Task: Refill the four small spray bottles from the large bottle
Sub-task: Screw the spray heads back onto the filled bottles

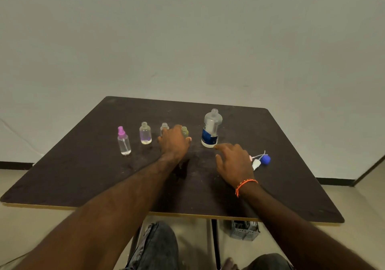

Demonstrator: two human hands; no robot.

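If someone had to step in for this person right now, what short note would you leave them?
Left hand: reaching over the row of small bottles, in front of the third clear bottle and the greenish one; whether it grips either is hidden.
Right hand: open, fingers spread, just before the large clear bottle with the blue label, which stands uncapped.
On the dark table: leftmost small bottle with purple sprayer is capped and holds liquid; second small clear bottle is uncapped.
Loose sprayer tops, one blue, lie at right.
Left: fill the open bottles and refit the tops.
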